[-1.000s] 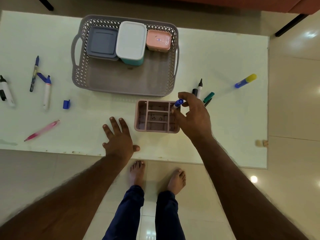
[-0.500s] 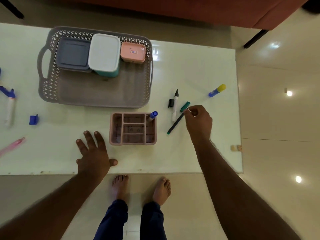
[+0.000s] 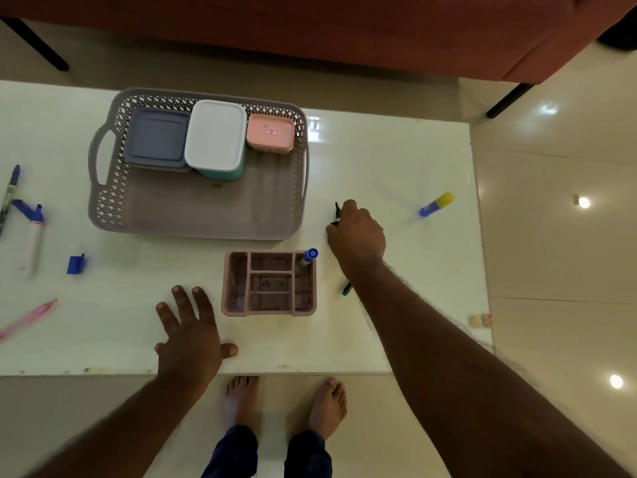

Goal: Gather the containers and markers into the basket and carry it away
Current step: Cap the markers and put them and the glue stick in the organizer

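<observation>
The grey lattice basket (image 3: pixel 103 208) sits on the white table and holds a grey-lidded box (image 3: pixel 157 139), a white-lidded teal box (image 3: pixel 215 136) and a small pink box (image 3: pixel 270 134). In front of it stands a pink divided organizer (image 3: pixel 269 305) with a blue-capped marker (image 3: pixel 307 257) upright in one corner. My right hand (image 3: pixel 356 232) curls over the black-tipped marker (image 3: pixel 337 210) right of the basket; a green marker tip (image 3: pixel 346 289) pokes out beside my wrist. My left hand (image 3: pixel 189 332) rests flat on the table, fingers spread.
A blue and yellow marker (image 3: pixel 436 204) lies at the right. On the left lie blue pens (image 3: pixel 12 188), a white marker (image 3: pixel 32 243), a loose blue cap (image 3: pixel 76 263) and a pink pen (image 3: pixel 27 319). A red-brown sofa (image 3: pixel 344 29) stands behind the table.
My right hand let go of the blue-capped marker in the organizer, moved right to the green marker, then up onto the black-tipped marker. The view shifted rightward.
</observation>
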The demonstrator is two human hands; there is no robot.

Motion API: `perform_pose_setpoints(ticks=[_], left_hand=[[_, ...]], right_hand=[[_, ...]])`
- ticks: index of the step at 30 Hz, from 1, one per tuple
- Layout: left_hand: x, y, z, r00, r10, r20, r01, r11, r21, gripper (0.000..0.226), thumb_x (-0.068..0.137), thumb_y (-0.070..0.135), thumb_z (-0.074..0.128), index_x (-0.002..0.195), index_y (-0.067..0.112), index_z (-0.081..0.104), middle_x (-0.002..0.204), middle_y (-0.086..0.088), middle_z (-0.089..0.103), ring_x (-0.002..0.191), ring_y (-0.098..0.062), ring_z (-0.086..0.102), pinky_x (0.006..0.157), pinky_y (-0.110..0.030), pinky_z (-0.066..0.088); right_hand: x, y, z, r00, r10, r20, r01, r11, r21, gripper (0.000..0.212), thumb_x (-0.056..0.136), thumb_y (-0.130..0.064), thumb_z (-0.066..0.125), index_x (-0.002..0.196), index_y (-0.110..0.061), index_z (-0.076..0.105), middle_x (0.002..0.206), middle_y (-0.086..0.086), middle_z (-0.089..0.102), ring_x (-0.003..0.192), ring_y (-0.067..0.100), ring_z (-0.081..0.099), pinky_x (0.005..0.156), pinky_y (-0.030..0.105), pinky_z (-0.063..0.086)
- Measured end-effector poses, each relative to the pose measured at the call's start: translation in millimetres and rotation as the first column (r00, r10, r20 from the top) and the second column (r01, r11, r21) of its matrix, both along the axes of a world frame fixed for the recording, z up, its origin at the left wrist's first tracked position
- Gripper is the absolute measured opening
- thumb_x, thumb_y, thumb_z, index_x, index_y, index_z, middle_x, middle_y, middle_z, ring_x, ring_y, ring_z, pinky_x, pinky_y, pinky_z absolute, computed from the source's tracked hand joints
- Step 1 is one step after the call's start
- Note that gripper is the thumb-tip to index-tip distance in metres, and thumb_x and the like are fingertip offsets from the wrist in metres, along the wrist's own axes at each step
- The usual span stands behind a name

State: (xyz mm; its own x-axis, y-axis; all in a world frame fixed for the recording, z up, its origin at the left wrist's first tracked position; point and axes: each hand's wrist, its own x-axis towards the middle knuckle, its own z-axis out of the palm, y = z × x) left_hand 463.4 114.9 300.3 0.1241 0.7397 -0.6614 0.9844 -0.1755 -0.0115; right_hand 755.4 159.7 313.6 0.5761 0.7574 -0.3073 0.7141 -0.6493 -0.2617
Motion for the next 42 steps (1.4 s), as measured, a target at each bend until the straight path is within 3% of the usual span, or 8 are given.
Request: perform_pose_setpoints(ticks=[6, 17, 24, 29, 31, 33, 36, 42], left_hand=[[-0.7, 0.4, 1.7, 1.0, 0.019, 0.006, -0.019, 0.999, -0.027, 0.126, 0.078, 0.058, 0.069, 0.151, 0.011, -0.021, 0.159, -0.02, -0.026, 0.146, -0.05, -0.013, 0.104, -0.065, 0.036], [1.8, 0.8, 6.7, 1.0, 0.008, -0.009, -0.008, 1.0, -0.019, 0.125, 0.078, 0.061, 0.068, 0.151, 0.009, -0.02, 0.159, -0.021, -0.023, 0.146, -0.051, -0.01, 0.105, -0.064, 0.037], [-0.8, -0.6, 1.5, 1.0, -0.003, -0.015, 0.003, 1.0, 0.006, 0.127, 0.076, 0.065, 0.066, 0.151, 0.01, -0.02, 0.16, -0.021, -0.022, 0.146, -0.051, -0.009, 0.103, -0.063, 0.04], [-8.4, 7.9, 3.9, 0.995, 0.074, 0.071, -0.07, 0.996, -0.051, 0.117, 0.082, 0.052, 0.069, 0.154, 0.012, -0.014, 0.16, -0.02, -0.019, 0.146, -0.051, -0.008, 0.113, -0.06, 0.029], [-14.3, 12.0, 16.8, 0.958, 0.213, 0.194, -0.21, 0.977, -0.036, 0.09, 0.09, 0.033, 0.066, 0.156, 0.009, 0.008, 0.163, -0.022, 0.003, 0.147, -0.046, 0.009, 0.117, -0.055, 0.025], [-25.7, 7.9, 33.0, 0.846, 0.322, 0.424, -0.403, 0.908, 0.115, 0.056, 0.095, 0.025, 0.06, 0.145, 0.009, 0.042, 0.149, -0.022, 0.043, 0.133, -0.041, 0.044, 0.108, -0.054, 0.039], [-21.3, -0.6, 86.1, 0.693, 0.167, 0.701, -0.524, 0.785, 0.33, 0.042, 0.099, 0.048, 0.048, 0.124, 0.015, 0.059, 0.119, -0.008, 0.066, 0.101, -0.028, 0.066, 0.083, -0.044, 0.055], [70.1, 8.4, 180.8, 0.456, -0.265, 0.85, -0.161, 0.915, 0.371, 0.039, 0.093, 0.045, 0.056, 0.124, 0.02, 0.058, 0.108, 0.015, 0.06, 0.097, 0.011, 0.059, 0.079, 0.0, 0.041]], right_hand=[[-5.5, 4.0, -0.2, 0.999, 0.008, -0.053, -0.009, 1.0, -0.026, 0.028, 0.088, -0.019, 0.059, 0.113, -0.009, 0.047, 0.101, 0.01, 0.06, 0.079, 0.029, 0.06, 0.049, 0.026, 0.029], [-15.3, -5.8, -3.8, 0.987, 0.151, 0.048, -0.147, 0.987, -0.062, 0.019, 0.092, -0.01, 0.053, 0.111, -0.007, 0.056, 0.098, 0.01, 0.062, 0.074, 0.021, 0.053, 0.058, 0.032, 0.045], [-1.0, -2.8, 0.9, 0.985, -0.099, -0.144, 0.096, 0.995, -0.028, 0.018, 0.093, -0.018, 0.055, 0.104, -0.007, 0.065, 0.1, 0.009, 0.068, 0.092, 0.026, 0.066, 0.071, 0.029, 0.047], [21.1, -32.4, 38.8, 0.741, -0.338, -0.581, 0.509, 0.847, 0.156, 0.015, 0.088, -0.023, 0.07, 0.097, -0.012, 0.071, 0.081, 0.003, 0.072, 0.074, 0.018, 0.071, 0.068, 0.035, 0.06], [21.6, -52.5, 62.2, 0.613, -0.324, -0.721, 0.609, 0.775, 0.17, 0.011, 0.089, -0.017, 0.07, 0.097, -0.009, 0.07, 0.075, 0.005, 0.071, 0.063, 0.01, 0.068, 0.058, 0.027, 0.058], [20.6, -70.6, 84.8, 0.527, -0.273, -0.805, 0.638, 0.753, 0.163, 0.008, 0.091, -0.016, 0.069, 0.097, -0.01, 0.07, 0.076, 0.008, 0.072, 0.065, 0.012, 0.067, 0.058, 0.025, 0.056], [15.4, -86.8, 116.2, 0.443, -0.163, -0.881, 0.605, 0.78, 0.16, 0.013, 0.093, -0.015, 0.065, 0.104, -0.008, 0.07, 0.088, 0.013, 0.073, 0.071, 0.017, 0.065, 0.06, 0.026, 0.053], [-17.0, -84.8, 158.8, 0.235, 0.056, -0.97, 0.498, 0.851, 0.169, 0.019, 0.094, -0.01, 0.062, 0.11, -0.001, 0.068, 0.102, 0.023, 0.071, 0.071, 0.017, 0.064, 0.059, 0.027, 0.052]])
